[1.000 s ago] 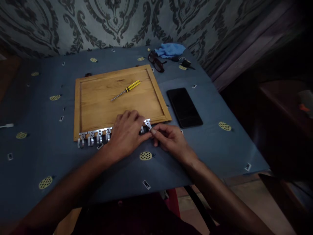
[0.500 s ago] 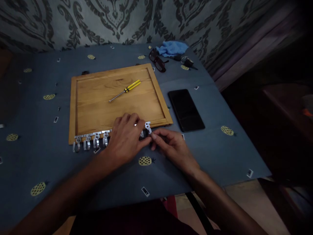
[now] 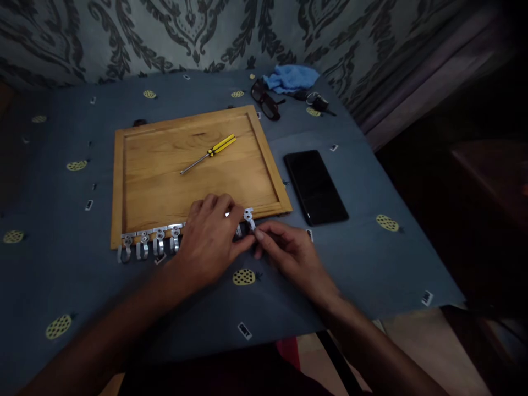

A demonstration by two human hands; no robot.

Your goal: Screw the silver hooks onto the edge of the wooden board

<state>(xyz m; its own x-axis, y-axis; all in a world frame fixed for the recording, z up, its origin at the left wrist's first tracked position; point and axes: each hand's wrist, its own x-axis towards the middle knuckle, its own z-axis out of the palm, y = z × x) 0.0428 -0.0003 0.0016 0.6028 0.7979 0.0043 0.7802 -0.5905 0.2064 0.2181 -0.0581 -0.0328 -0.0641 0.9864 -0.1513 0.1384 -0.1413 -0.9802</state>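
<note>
A framed wooden board lies on the table, with a metal hook rail along its near edge. Several silver hooks hang from the rail's left part, over the board's edge. My left hand is closed over the rail's middle and hides that stretch; its thumb points toward my other hand. Between thumb and fingers, my right hand pinches the hook at the rail's right end. On the board rests a yellow-handled screwdriver, its shaft pointing to the lower left, apart from both hands.
A black phone lies right of the board. Farther back are sunglasses, a blue cloth and keys. Blue pineapple-patterned cloth covers the table, whose right edge slants toward me. A patterned curtain hangs behind.
The view has shifted slightly. Both hands keep nearly the same pose, the left over the rail and the right pinching the end hook. The screwdriver stays in place on the board.
</note>
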